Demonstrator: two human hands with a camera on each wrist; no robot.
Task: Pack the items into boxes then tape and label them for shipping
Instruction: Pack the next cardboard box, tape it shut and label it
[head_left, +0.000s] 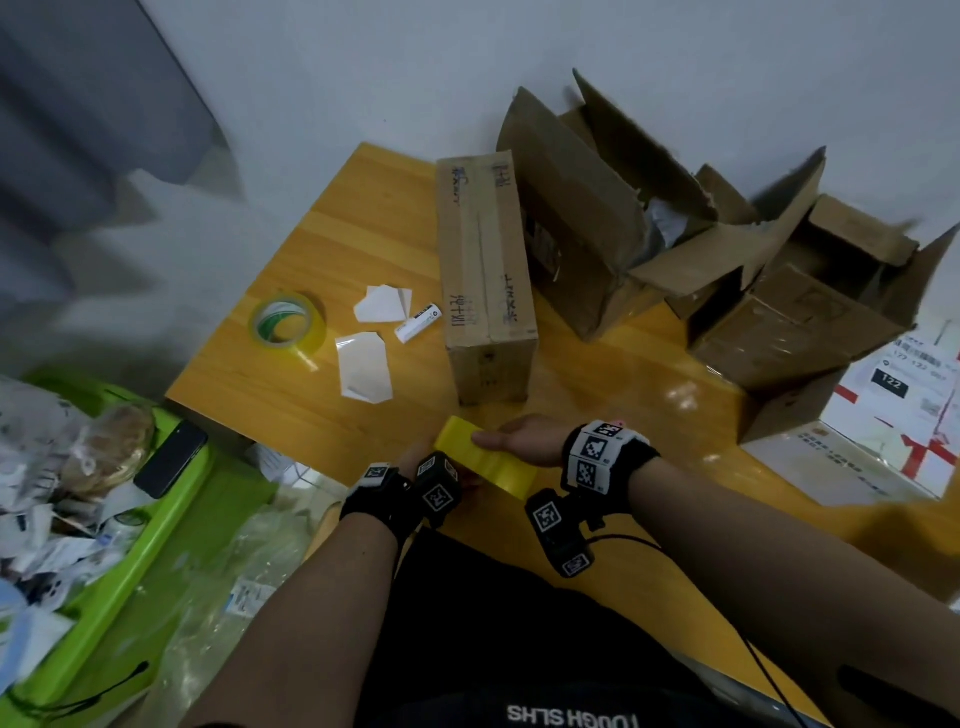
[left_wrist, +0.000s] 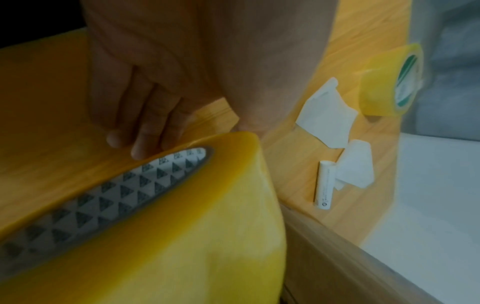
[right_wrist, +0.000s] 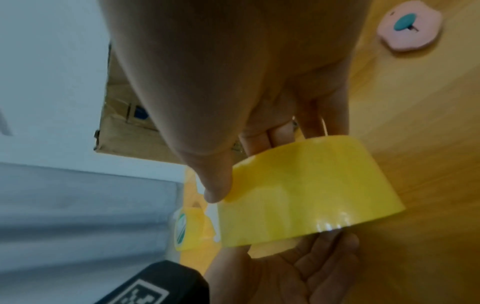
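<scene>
Both hands meet at the near edge of the tabletop (head_left: 363, 260) on a big yellow tape roll (head_left: 485, 464). Right hand (head_left: 524, 440) grips it from the far side, thumb (right_wrist: 217, 185) pressed on the outer band, fingers (right_wrist: 259, 139) curled over the far rim. Left hand (right_wrist: 293, 273) lies palm up beneath the roll, fingers loosely spread, cradling it. Sealed cardboard box (head_left: 485, 270) with handwriting stands just beyond the hands. Right of it, two open boxes (head_left: 613, 218) with flaps up. Left on the tabletop: a smaller tape roll (head_left: 288, 325), white label backings (head_left: 363, 364), a white marker (head_left: 418, 322). Pink round object (right_wrist: 409, 26) near the right wrist. Green bin (head_left: 171, 499) of paper scraps at far left, a phone (head_left: 171, 457) on its rim
</scene>
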